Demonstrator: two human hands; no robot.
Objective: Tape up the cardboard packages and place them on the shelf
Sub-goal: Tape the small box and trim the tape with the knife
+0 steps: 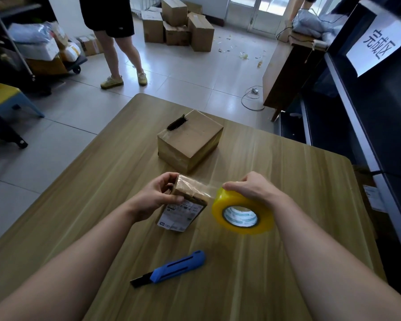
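I find the taping under way on one package and nothing yet shelved, as far as this view shows. My left hand (156,197) is closed around the small brown cardboard package with a white printed label (183,205), thumb and fingers clamped on its left end, holding it tilted just above or on the table near its middle; I cannot tell whether its lower edge touches. My right hand (252,188) grips the top of the large yellow roll of clear packing tape (242,213), fingers curled over its rim. A strip of clear tape (210,187) runs taut from the roll to the package's upper face, which already shows glossy tape. I judge the wrap incomplete: the strip is uncut.

The blue plastic utility knife with a black blade end (171,268) lies untouched nearer to me, apart from both hands. Behind the work sits a larger brown cardboard box (190,141), with clear tape on its sides and a scrap of black tape (177,122) lifting at its far corner; whether it is finished I cannot say.

The surface is a wood-grain table with rounded corners (287,262), otherwise bare. The dark metal shelf unit (368,126) stands to the right, bearing a white paper sign (380,42). The floor is pale tile, with more cardboard boxes (178,26) stacked at the far wall, paper scraps nearby, and another person's legs (123,56) standing there.
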